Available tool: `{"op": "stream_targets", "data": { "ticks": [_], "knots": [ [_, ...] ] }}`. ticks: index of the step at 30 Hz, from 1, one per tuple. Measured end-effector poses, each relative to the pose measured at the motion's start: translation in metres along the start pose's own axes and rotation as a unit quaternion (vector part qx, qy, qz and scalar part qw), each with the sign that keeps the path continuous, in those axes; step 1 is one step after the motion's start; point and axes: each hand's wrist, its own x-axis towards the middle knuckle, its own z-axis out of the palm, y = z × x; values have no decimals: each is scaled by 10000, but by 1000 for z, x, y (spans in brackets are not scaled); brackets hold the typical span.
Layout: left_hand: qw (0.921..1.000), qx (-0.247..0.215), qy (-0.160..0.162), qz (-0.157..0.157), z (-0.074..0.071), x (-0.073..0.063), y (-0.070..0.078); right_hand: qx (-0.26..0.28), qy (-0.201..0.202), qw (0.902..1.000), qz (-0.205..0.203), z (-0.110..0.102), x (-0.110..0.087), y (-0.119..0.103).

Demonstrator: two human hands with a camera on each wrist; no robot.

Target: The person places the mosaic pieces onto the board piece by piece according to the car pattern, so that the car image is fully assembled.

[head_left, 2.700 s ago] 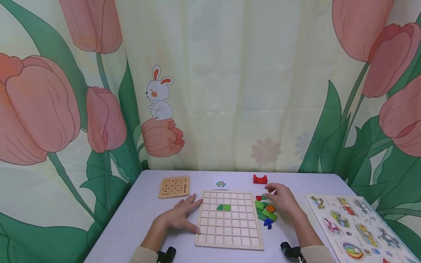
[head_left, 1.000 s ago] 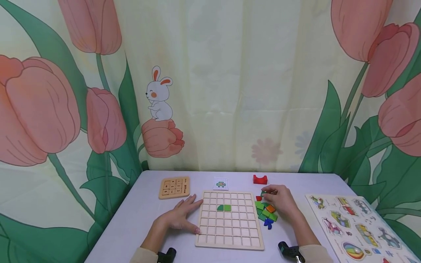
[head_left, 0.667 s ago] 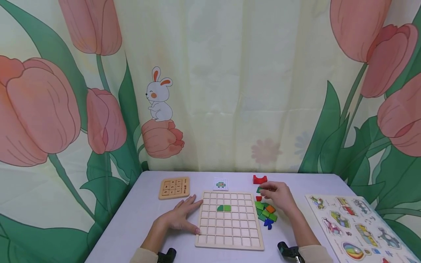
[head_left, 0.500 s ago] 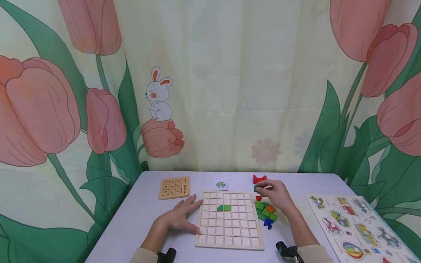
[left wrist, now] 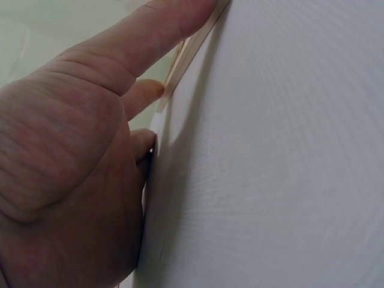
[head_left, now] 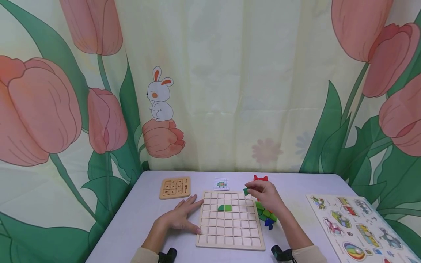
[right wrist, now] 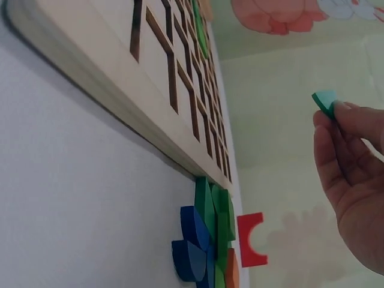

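My right hand (head_left: 265, 195) pinches a small dark green quarter-round block (right wrist: 326, 103) between thumb and fingertips, held over the top right corner of the wooden grid board (head_left: 230, 221). Fingers spread, my left hand (head_left: 179, 215) rests at the board's left side, thumb and fingertips at its edge. In the board's second row of cells from the back lie a dark green quarter-round piece (head_left: 221, 208) and a light green square (head_left: 228, 208), side by side. Partly hidden under my right hand, a pile of green, orange and blue blocks (head_left: 269, 221) lies along the board's right edge.
Behind the board lies a small picture card (head_left: 222, 184). A wooden number tray (head_left: 175, 187) is at the back left, and a red arched block (head_left: 261, 178) at the back right. A large picture puzzle board (head_left: 361, 226) covers the table's right side.
My right hand has picked up the dark green block from the pile's back end and carried it left over the board's corner. My left hand stays in place.
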Motion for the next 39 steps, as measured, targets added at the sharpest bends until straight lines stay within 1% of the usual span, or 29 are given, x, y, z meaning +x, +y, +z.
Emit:
{"op": "stream_targets", "data": {
  "ticks": [5, 9, 12, 15, 21, 25, 30, 34, 39],
  "knots": [
    [10000, -45, 28, -7, 0, -1, 0, -48, -123, 9999, -70, 11, 0, -2],
    [10000, 4, 17, 15, 0, -1, 0, -182, -444, 9986, -211, 18, -1, -1],
    [10000, 37, 17, 41, 0, -1, 0, -265, -645, 9973, -237, 23, 0, -1],
    [10000, 38, 27, 79, -1, 0, 1, -303, -734, 9967, -163, 27, 1, -2],
    [10000, 45, 68, 45, 0, 0, 0, -480, -929, 9945, 101, 34, 2, -2],
    [9999, 41, 88, 41, 0, -1, 0, -742, -1112, 9909, 171, 36, 5, -1],
    [9999, 10, 84, 59, 1, -1, 1, -1010, -1440, 9843, 178, 38, 8, 0],
    [9999, 7, 74, 74, 1, -1, 1, -1063, -1613, 9810, 180, 39, 9, 2],
    [9999, 1, 79, 90, 0, -1, 1, -1086, -1789, 9778, 55, 41, 10, 4]
  ]
}}
